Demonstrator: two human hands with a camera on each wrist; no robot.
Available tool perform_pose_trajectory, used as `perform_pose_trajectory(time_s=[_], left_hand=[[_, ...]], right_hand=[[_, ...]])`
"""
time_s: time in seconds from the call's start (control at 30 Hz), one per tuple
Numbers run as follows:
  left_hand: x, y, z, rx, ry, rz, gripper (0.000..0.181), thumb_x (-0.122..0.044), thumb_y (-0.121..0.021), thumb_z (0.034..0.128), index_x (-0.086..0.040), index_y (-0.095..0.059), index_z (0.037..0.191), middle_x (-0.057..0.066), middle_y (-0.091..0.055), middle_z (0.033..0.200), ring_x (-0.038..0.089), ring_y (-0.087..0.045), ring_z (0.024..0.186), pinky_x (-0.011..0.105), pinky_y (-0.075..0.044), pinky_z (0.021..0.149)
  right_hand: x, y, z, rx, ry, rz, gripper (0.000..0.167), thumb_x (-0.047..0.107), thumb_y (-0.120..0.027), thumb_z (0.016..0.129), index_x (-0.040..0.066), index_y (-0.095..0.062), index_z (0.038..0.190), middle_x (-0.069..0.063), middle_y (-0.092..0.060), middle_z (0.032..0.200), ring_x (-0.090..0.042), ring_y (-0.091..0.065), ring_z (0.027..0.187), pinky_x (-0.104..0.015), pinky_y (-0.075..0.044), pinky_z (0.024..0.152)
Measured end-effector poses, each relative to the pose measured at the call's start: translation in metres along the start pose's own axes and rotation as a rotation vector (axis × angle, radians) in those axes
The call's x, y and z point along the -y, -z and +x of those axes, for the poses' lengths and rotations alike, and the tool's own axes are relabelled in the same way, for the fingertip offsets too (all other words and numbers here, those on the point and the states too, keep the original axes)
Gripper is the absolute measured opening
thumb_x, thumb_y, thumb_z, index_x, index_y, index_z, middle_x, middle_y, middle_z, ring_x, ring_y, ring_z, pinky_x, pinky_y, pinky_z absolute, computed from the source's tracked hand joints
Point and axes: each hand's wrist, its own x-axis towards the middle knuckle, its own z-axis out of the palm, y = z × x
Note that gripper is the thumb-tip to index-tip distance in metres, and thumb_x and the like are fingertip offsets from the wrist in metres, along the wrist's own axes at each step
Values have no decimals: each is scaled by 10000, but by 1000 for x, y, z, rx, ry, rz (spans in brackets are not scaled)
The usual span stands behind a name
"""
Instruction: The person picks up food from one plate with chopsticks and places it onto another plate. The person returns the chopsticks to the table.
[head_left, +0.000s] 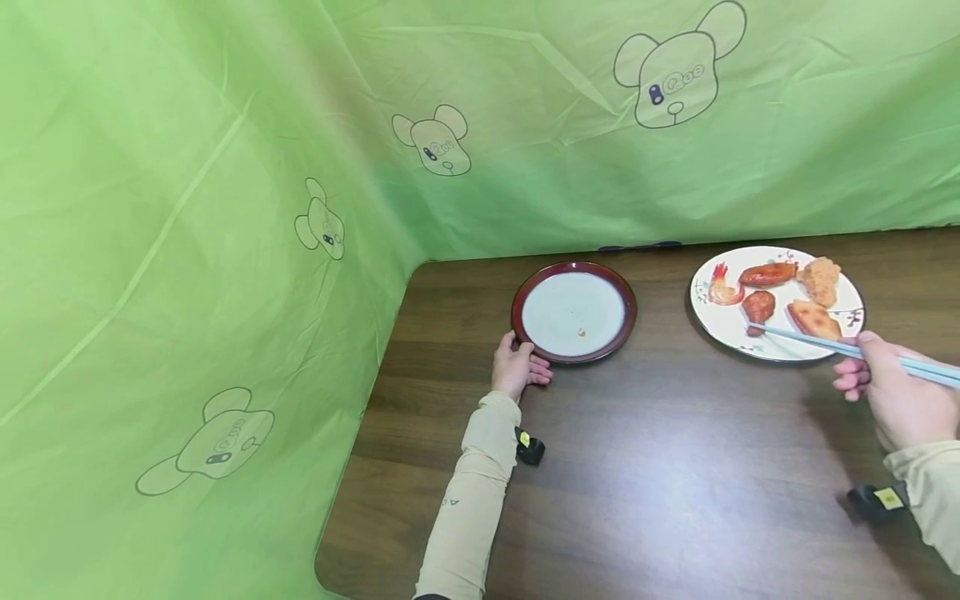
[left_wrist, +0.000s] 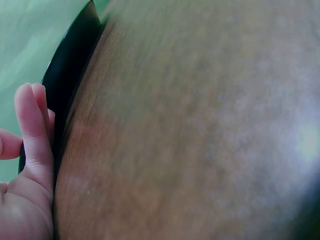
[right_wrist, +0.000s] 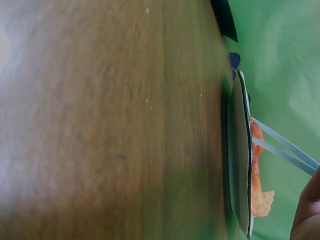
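Light blue chopsticks (head_left: 817,341) are held in my right hand (head_left: 911,400). Their tips reach a reddish-brown chicken drumstick (head_left: 759,305) on a white patterned plate (head_left: 716,323); whether they pinch it I cannot tell. Around it on that plate lie a shrimp (head_left: 724,289), a glazed wing (head_left: 768,273), a fried breaded piece (head_left: 821,280) and a browned slice (head_left: 813,320). My left hand (head_left: 517,367) grips the near-left rim of a red-brown-edged plate (head_left: 562,304), thumb at the rim. In the left wrist view, its fingers (left_wrist: 35,130) lie along the plate's dark outer side.
A small orange bit (head_left: 581,332) lies on the red-brown-edged plate. Both plates stand near the back of a dark wooden table (head_left: 660,450). Green cloth (head_left: 525,167) with bear-head prints hangs behind and to the left. Black devices with yellow labels (head_left: 530,447) are on both wrists.
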Motion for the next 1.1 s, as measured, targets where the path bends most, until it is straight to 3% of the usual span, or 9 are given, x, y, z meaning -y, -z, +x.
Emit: perform_pose_trajectory(time_s=[0.13,0.37,0.53,0.77,0.87,0.97,1.1], left_hand=[[0,0,0,-1,-2,-1,592,-73,-436,958,-55,-215,1506,83,-617,636,149,-623,462,262,-554,428],[1,1,2,-1,-50,-37,496,-50,-431,940,-34,-325,1424,84,-606,610,143,-604,426,264,-542,404],[-1,0,-1,-6,-21,-11,556,-71,-435,956,-46,-259,1483,85,-615,629,143,-616,447,259,-550,422],[-1,1,-1,0,10,-8,609,-77,-436,961,-62,-192,1520,84,-620,637,150,-622,465,265,-556,435],[-1,1,0,1,11,-10,625,-76,-435,961,-60,-169,1527,84,-621,636,149,-623,465,263,-556,435],[-1,1,0,3,13,-6,630,-79,-435,963,-62,-162,1530,83,-622,641,147,-624,470,262,-558,439],[0,1,1,4,15,-6,616,-81,-436,965,-65,-182,1526,84,-623,644,149,-624,473,268,-561,443]], right_hand=[[-2,0,2,-10,-4,77,295,183,-438,1018,177,-664,829,47,-631,570,-60,-555,435,-166,-420,378],[-1,0,4,4,-17,92,253,193,-420,1023,182,-627,877,48,-622,588,-61,-543,438,-170,-413,378],[-1,3,6,-7,-52,125,305,208,-409,1027,177,-654,848,40,-617,564,-66,-536,417,-171,-399,357],[5,12,8,-10,-68,371,495,184,-299,1042,72,-705,783,-42,-611,512,-102,-518,352,-177,-366,303],[8,8,5,-1,-49,379,491,182,-306,1041,65,-714,795,-45,-609,514,-103,-513,352,-179,-360,301],[9,-3,-2,29,-8,207,428,201,-352,1040,129,-722,836,2,-619,551,-83,-524,394,-181,-372,328],[6,-27,-19,98,159,-225,317,179,-437,1022,256,-730,928,91,-651,619,-45,-574,470,-175,-450,393]])
